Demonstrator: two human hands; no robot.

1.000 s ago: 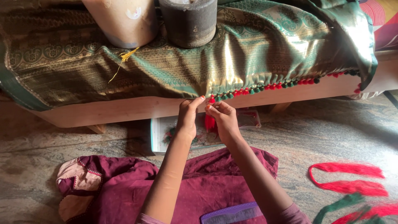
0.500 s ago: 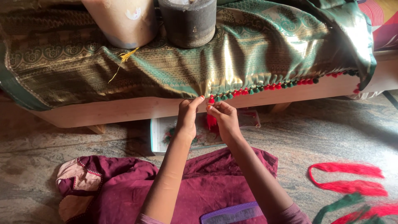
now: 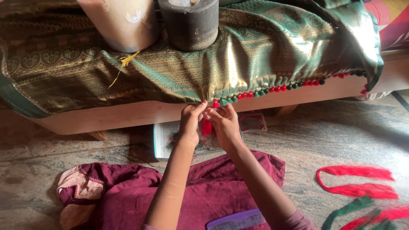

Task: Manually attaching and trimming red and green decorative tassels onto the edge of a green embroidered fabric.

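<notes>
A green and gold patterned silk cloth [image 3: 238, 64] is draped over a low wooden bench [image 3: 128, 113]. Its hanging edge carries a row of small red and green tassels [image 3: 272, 88]. My left hand [image 3: 190, 123] pinches the cloth's edge where the tassel row ends. My right hand [image 3: 226, 123] is right beside it, fingers closed on a red thread bundle [image 3: 206, 127] that hangs between both hands. The fingertips of the two hands nearly touch at the cloth's edge.
A pale pot [image 3: 121, 21] and a dark grey cylindrical pot [image 3: 189, 23] weigh the cloth down on the bench. Maroon fabric [image 3: 204, 191] and a purple comb [image 3: 236, 221] lie over my lap. Red thread skeins [image 3: 355, 183] and green thread [image 3: 347, 208] lie on the stone floor at right. A tray [image 3: 162, 140] sits under the bench.
</notes>
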